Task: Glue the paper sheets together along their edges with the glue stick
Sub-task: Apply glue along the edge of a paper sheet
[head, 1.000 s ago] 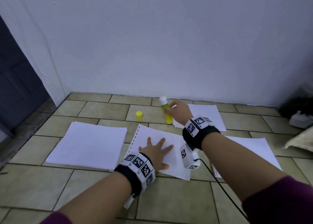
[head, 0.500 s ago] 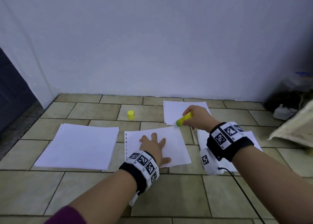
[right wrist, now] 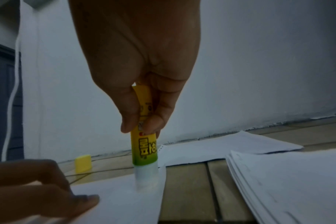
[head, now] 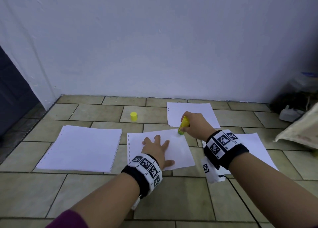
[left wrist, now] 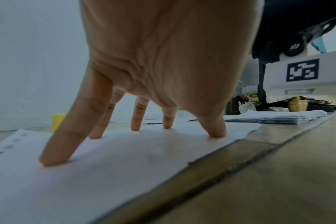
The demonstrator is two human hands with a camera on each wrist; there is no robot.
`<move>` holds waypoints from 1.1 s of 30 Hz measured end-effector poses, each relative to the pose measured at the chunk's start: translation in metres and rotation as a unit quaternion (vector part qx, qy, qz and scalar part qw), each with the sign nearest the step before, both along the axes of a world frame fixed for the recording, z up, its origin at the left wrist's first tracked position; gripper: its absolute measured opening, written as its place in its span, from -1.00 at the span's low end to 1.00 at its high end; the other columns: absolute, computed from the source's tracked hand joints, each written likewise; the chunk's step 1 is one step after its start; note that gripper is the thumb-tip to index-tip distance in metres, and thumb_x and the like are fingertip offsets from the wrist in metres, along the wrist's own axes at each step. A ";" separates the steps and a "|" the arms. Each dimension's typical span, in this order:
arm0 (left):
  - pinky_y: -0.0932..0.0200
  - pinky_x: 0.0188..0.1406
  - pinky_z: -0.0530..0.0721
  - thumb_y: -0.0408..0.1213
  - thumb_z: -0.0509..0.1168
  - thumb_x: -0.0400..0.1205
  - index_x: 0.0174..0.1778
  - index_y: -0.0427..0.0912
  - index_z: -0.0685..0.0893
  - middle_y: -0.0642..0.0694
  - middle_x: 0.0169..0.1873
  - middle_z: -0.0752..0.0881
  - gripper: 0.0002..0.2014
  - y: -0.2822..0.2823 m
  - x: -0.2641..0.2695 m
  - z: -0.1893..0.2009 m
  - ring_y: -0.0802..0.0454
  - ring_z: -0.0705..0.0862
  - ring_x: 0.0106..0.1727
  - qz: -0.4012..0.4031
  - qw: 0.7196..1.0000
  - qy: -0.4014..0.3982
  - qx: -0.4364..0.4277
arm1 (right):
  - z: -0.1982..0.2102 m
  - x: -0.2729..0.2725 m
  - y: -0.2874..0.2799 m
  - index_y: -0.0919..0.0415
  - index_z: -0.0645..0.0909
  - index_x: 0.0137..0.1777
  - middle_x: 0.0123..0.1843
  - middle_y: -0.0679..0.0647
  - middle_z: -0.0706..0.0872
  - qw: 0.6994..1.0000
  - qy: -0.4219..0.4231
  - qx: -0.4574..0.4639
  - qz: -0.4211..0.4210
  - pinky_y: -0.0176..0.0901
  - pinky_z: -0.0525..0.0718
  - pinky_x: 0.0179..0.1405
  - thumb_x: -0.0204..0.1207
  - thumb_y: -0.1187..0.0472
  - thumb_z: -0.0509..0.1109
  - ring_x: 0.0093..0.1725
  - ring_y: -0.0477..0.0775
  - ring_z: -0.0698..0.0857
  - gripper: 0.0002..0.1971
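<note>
A single white sheet (head: 180,150) with punched holes on its left edge lies on the tiled floor in front of me. My left hand (head: 155,147) presses it flat with spread, straight fingers (left wrist: 56,151). My right hand (head: 193,124) grips a yellow-green glue stick (head: 183,125) (right wrist: 144,145), its white tip down on the sheet's far right corner (right wrist: 144,194). The yellow cap (head: 133,116) stands apart on the floor to the far left. Another single sheet (head: 197,110) lies beyond, near the wall.
A thick paper stack (head: 82,146) lies to the left, another stack (head: 254,150) to the right under my right wrist. A white wall (head: 154,46) stands close behind. Clutter and a sack (head: 299,131) fill the right corner; a dark door (head: 12,90) is at left.
My right hand brought the glue stick from beside the far sheet down to the near sheet's far right corner, tip now touching paper. The left hand stays pressing the sheet.
</note>
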State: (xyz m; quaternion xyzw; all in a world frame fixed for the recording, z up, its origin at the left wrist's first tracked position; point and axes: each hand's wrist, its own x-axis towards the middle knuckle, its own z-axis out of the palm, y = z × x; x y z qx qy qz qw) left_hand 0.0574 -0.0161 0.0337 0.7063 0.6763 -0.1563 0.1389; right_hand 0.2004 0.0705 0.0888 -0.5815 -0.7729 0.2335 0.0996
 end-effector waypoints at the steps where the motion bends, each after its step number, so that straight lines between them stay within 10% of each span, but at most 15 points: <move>1: -0.04 0.24 0.53 0.34 0.10 0.60 0.70 0.11 -0.08 -0.16 0.56 0.08 -0.18 0.000 0.000 0.000 -0.43 0.20 0.48 0.000 1.000 0.001 -0.001 | 0.001 0.001 -0.002 0.20 0.55 0.19 0.12 0.18 0.64 1.000 -0.018 -0.004 0.012 -0.29 0.48 -0.30 0.48 0.26 0.48 -0.05 0.05 0.54 -0.69; 14: 0.01 0.28 0.46 0.27 -0.05 0.69 0.69 0.18 -0.09 -0.16 0.62 0.05 -0.33 0.010 -0.010 0.015 -0.28 0.29 0.45 -0.060 0.997 0.048 -0.032 | 0.015 0.027 -0.050 0.09 0.56 0.03 0.07 0.06 0.57 0.988 -0.107 -0.074 0.085 -0.34 0.54 -0.37 0.43 0.25 0.53 -0.20 0.01 0.60 -0.76; 19: 0.00 0.28 0.48 0.00 0.08 0.74 0.69 0.12 -0.06 -0.26 0.59 0.09 -0.37 0.010 -0.024 0.018 -0.30 0.37 0.43 -0.091 0.992 0.077 -0.052 | 0.033 0.041 -0.039 0.11 0.58 -0.11 -0.22 -0.01 0.68 0.993 -0.026 -0.100 0.063 -0.37 0.63 -0.45 0.39 0.33 0.54 -0.43 -0.05 0.69 -0.80; 25: -0.08 0.33 0.45 0.11 0.24 0.64 0.59 -0.09 0.18 -0.17 0.63 0.00 -0.33 0.001 -0.025 0.017 -0.14 0.07 0.61 -0.158 0.987 0.033 0.013 | 0.041 0.046 -0.020 0.20 0.63 -0.10 -0.30 0.14 0.74 0.982 0.182 -0.037 -0.026 -0.24 0.65 -0.47 0.30 0.47 0.57 -0.43 0.03 0.66 -0.74; 33: -0.03 0.16 0.49 0.29 0.27 0.53 0.53 -0.01 0.28 -0.15 0.40 0.36 -0.27 0.004 -0.023 0.013 -0.14 0.33 0.42 -0.123 0.992 -0.005 0.014 | 0.016 0.020 -0.003 0.21 0.59 0.03 -0.12 0.17 0.73 0.971 0.229 -0.005 -0.069 -0.21 0.71 -0.30 0.45 0.38 0.47 -0.33 0.02 0.72 -0.80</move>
